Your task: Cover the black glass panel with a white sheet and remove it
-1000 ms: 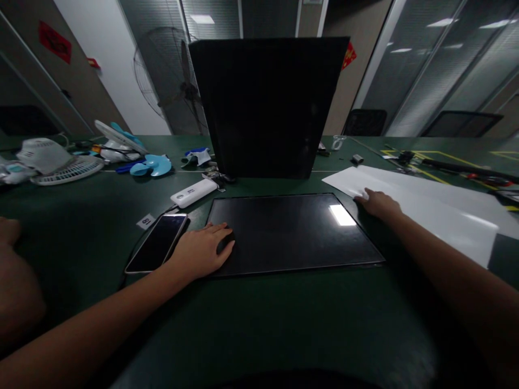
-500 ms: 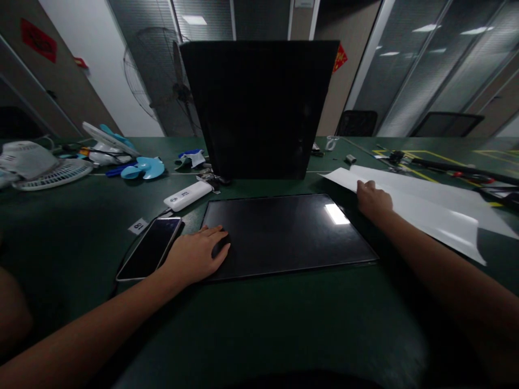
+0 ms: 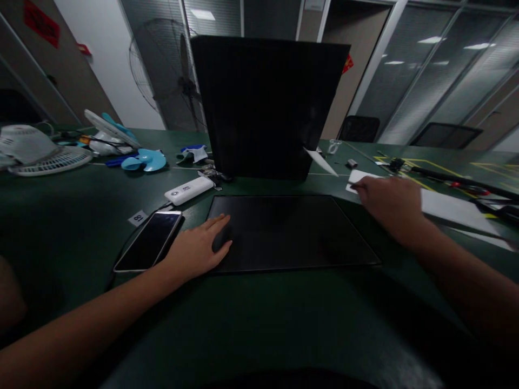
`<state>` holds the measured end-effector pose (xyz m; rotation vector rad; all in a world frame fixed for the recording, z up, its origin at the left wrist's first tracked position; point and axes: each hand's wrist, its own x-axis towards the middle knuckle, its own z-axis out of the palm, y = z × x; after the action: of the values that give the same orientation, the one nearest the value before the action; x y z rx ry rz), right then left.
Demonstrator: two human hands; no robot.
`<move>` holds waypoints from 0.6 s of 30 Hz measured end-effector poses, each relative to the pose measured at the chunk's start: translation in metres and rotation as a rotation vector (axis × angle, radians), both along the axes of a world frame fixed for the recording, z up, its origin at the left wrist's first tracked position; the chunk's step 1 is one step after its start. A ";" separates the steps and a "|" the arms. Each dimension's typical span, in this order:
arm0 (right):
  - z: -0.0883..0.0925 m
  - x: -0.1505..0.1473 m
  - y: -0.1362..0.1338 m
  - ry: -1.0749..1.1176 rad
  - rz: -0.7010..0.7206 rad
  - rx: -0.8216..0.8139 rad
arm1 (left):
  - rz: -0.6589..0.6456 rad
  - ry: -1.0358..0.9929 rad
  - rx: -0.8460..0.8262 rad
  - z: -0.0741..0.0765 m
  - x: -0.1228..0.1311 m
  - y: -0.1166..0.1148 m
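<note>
Pinching the white sheet (image 3: 456,208) near its left end, the right hand (image 3: 391,205) is the closer one to it by far. Its fingers look pressed together on the sheet, though blur hides just how. Most of the sheet that shows lies to the right of this hand, behind the wrist. Its long way slants from near the black panel's (image 3: 292,232) far right corner out toward the right side of the tabletop (image 3: 284,324). A thin white flap (image 3: 321,162) sticks up to the left of the right hand, in front of the tall black screen (image 3: 267,108). I cannot tell if it is part of the sheet.

The black panel lies flat on the tabletop, to the left of the right hand and apart from it. Its long way goes left to right. The left hand (image 3: 198,246) rests across the panel's left edge with its fingers spread apart, and it is well away from the sheet. Just left of that hand is a phone (image 3: 150,243), and a white power bank (image 3: 189,190) lies past it, toward the tabletop's far edge.
</note>
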<state>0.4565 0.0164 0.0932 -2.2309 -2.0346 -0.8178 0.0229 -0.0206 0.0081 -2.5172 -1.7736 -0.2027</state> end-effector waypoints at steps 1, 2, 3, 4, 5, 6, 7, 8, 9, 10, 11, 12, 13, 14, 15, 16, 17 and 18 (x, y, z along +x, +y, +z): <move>-0.008 -0.017 -0.012 -0.003 0.064 -0.049 | 0.003 -0.014 0.045 -0.001 0.000 0.000; -0.018 -0.033 -0.024 -0.015 0.173 -0.106 | -0.019 -0.026 0.110 -0.002 0.000 -0.001; -0.029 -0.049 -0.035 -0.026 0.308 -0.178 | -0.070 -0.035 0.189 -0.002 0.000 -0.001; -0.042 -0.062 -0.044 -0.024 0.448 -0.235 | -0.155 -0.041 0.273 -0.003 -0.001 -0.002; -0.053 -0.075 -0.052 -0.015 0.585 -0.275 | -0.263 -0.040 0.346 -0.003 -0.002 -0.003; -0.064 -0.085 -0.059 -0.005 0.703 -0.296 | -0.380 -0.033 0.403 -0.003 -0.003 -0.004; -0.073 -0.094 -0.064 0.005 0.797 -0.305 | -0.495 -0.020 0.441 -0.003 -0.005 -0.006; -0.079 -0.101 -0.068 0.014 0.870 -0.308 | -0.600 -0.001 0.456 -0.002 -0.006 -0.008; -0.083 -0.106 -0.070 0.024 0.918 -0.310 | -0.687 0.021 0.453 -0.001 -0.007 -0.010; -0.086 -0.109 -0.071 0.036 0.949 -0.318 | -0.749 0.045 0.433 0.000 -0.008 -0.011; -0.086 -0.110 -0.070 0.053 0.967 -0.330 | -0.782 0.076 0.396 0.002 -0.008 -0.013; -0.084 -0.108 -0.068 0.073 0.976 -0.345 | -0.795 0.112 0.346 0.003 -0.008 -0.014; -0.081 -0.102 -0.064 0.093 0.983 -0.367 | -0.792 0.154 0.289 0.005 -0.008 -0.015; -0.077 -0.094 -0.058 0.109 1.000 -0.399 | -0.776 0.194 0.234 0.007 -0.008 -0.015; -0.072 -0.082 -0.050 0.123 1.030 -0.442 | -0.758 0.228 0.184 0.009 -0.008 -0.015; -0.068 -0.066 -0.041 0.137 1.054 -0.479 | -0.744 0.252 0.141 0.010 -0.008 -0.014; -0.064 -0.048 -0.030 0.151 1.077 -0.515 | -0.736 0.259 0.109 0.012 -0.009 -0.014; -0.061 -0.026 -0.019 0.179 1.060 -0.515 | -0.713 0.241 0.091 0.013 -0.010 -0.013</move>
<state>0.4301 -0.0026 0.0327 -0.8989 -2.9725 0.0155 0.0124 -0.0340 0.0211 -2.8384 -0.7176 -0.0014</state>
